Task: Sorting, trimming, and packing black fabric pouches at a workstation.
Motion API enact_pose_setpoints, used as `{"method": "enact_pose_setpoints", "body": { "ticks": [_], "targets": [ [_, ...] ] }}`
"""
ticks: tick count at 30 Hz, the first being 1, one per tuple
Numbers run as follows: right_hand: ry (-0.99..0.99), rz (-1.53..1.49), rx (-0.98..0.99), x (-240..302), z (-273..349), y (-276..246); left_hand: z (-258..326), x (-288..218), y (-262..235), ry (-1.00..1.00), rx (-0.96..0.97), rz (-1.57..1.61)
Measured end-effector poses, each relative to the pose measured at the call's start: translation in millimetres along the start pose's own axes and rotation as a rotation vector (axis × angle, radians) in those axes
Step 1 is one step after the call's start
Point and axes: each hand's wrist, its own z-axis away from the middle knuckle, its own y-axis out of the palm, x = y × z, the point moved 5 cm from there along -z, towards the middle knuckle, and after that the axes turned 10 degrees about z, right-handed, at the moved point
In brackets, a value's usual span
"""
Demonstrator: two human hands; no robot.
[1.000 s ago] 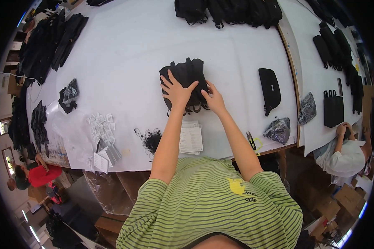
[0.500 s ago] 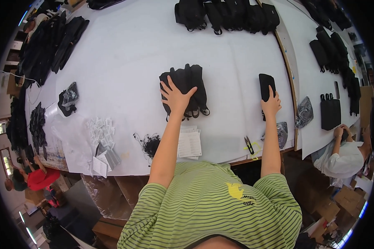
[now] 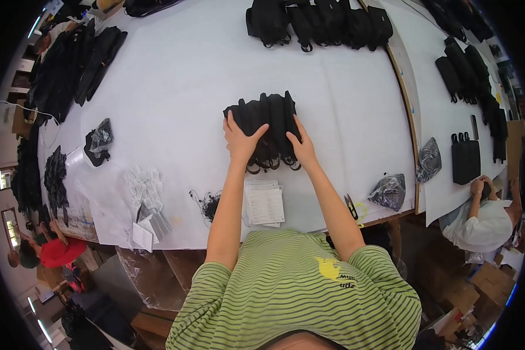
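A row of black fabric pouches stands packed side by side on the white table, small loops at their near ends. My left hand grips the left side of the row, fingers along the outer pouch and thumb across the top. From the right, my right hand presses against the end pouch, thumb on top and fingers partly hidden along its side. Just nearer to me lies a stack of printed white sheets. A tangle of thin black cords is beside my left forearm.
Thread snips and a clear bag of black items lie at the front right. White tags are heaped at left. More black bags line the far edge. At right, a co-worker handles a black bag.
My right hand has brought a single black pouch leftward from the right of the table to the end of the row. My left hand has stayed at the row, turning slightly toward its left side.
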Motion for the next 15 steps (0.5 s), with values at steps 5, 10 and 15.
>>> {"method": "enact_pose_setpoints", "body": {
  "ticks": [5, 10, 15],
  "targets": [
    [0.095, -0.172, 0.055, 11.4, 0.0, 7.9, -15.9, 48.2, -34.3, -0.139, 0.006, 0.392],
    [0.175, -0.233, 0.148, 21.2, 1.2, 32.0, -17.7, 49.2, -37.6, -0.047, 0.071, 0.392],
    [0.053, -0.208, 0.157, 38.0, 10.3, 76.3, -23.0, 54.1, -72.2, -0.031, 0.032, 0.371]
  ]
}}
